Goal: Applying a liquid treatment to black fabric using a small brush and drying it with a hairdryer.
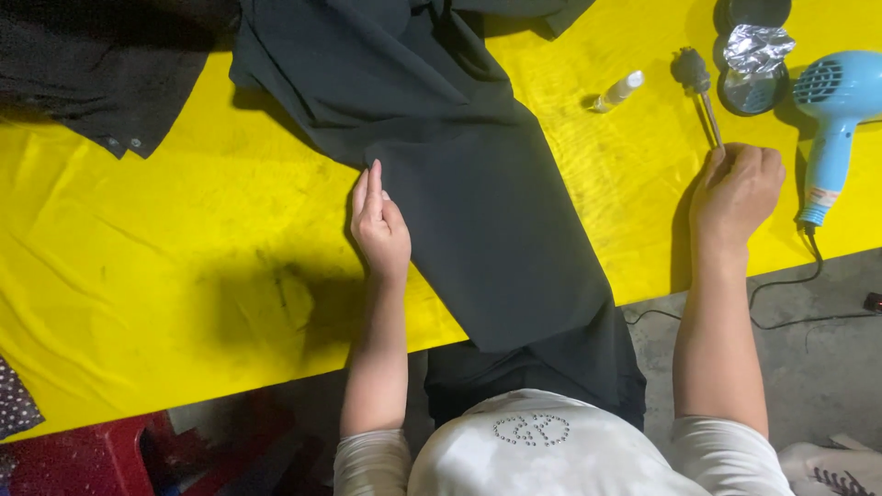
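Observation:
A long piece of black cloth (478,174) lies diagonally over the yellow-covered table (156,239) and hangs off its near edge. My left hand (378,225) rests edge-on against the cloth's left border, fingers straight and together, holding nothing. To the right, my right hand (738,191) is closed around the handle of a thin brush-like tool (698,87), whose dark head points away from me on the table.
A small clear bottle (617,92) lies near the tool's head. A round dark tin (753,64) with crumpled foil sits at the back right, beside a light blue hair dryer (836,119) with its cord trailing down. More dark cloth (101,64) fills the back left. A red stool (83,459) stands below.

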